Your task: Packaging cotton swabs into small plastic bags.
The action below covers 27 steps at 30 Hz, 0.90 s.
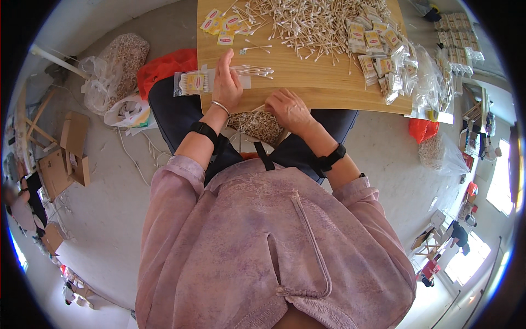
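My left hand (226, 82) stands on its edge on the wooden table (318, 82), fingers stretched out. A small row of cotton swabs (255, 71) lies just right of it. Under and beside this hand a whitish strip (245, 81) shows in part. To its left, a filled clear packet of swabs (193, 83) with a yellow label overhangs the table's left edge. At the near edge, my right hand (291, 111) has curled fingers, and a thin swab (259, 108) sticks out from their tips. Below the edge, more swabs (255, 125) sit between my legs.
A big heap of loose swabs (312, 24) covers the far table. Yellow cards (225, 37) lie far left, filled packets (383, 60) at right beside clear plastic bags (427, 82). Stuffed bags (123, 63) and cardboard boxes (71, 148) stand on the floor at left. Other people work farther off.
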{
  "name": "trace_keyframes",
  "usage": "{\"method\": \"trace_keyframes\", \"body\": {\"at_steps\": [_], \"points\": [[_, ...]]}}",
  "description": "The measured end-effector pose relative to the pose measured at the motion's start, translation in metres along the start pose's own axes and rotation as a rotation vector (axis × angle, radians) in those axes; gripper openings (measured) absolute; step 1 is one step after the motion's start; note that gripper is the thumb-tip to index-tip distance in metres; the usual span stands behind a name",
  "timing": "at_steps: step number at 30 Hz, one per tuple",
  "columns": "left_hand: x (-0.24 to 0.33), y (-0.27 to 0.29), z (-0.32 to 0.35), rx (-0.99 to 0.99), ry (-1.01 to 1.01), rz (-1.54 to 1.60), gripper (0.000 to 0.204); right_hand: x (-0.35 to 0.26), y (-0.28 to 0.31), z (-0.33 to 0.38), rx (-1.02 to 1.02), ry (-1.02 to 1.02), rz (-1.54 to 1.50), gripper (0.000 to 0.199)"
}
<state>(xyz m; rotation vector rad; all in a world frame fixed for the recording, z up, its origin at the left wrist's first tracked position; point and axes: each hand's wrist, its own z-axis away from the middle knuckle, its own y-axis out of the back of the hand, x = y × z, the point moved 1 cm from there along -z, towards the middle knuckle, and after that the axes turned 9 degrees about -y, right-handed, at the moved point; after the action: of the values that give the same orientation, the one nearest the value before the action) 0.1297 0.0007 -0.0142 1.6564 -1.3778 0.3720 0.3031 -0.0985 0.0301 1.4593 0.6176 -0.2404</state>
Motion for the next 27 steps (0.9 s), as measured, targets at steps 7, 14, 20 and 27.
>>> {"method": "trace_keyframes", "body": {"at_steps": [7, 14, 20, 27], "points": [[-0.007, -0.001, -0.001, 0.118, 0.047, 0.089, 0.041, -0.003, -0.003, 0.000, 0.128, -0.006, 0.072, 0.020], [-0.007, 0.003, -0.002, 0.205, 0.142, 0.306, 0.033, 0.000, -0.021, 0.004, 0.037, 0.073, 0.063, 0.017], [-0.006, 0.004, -0.001, 0.219, 0.147, 0.337, 0.032, -0.021, -0.007, -0.027, 0.094, -0.035, 0.101, 0.038], [-0.007, 0.000, -0.001, 0.187, 0.130, 0.289, 0.037, -0.017, -0.028, -0.036, -0.020, -0.124, 0.307, 0.082]]}}
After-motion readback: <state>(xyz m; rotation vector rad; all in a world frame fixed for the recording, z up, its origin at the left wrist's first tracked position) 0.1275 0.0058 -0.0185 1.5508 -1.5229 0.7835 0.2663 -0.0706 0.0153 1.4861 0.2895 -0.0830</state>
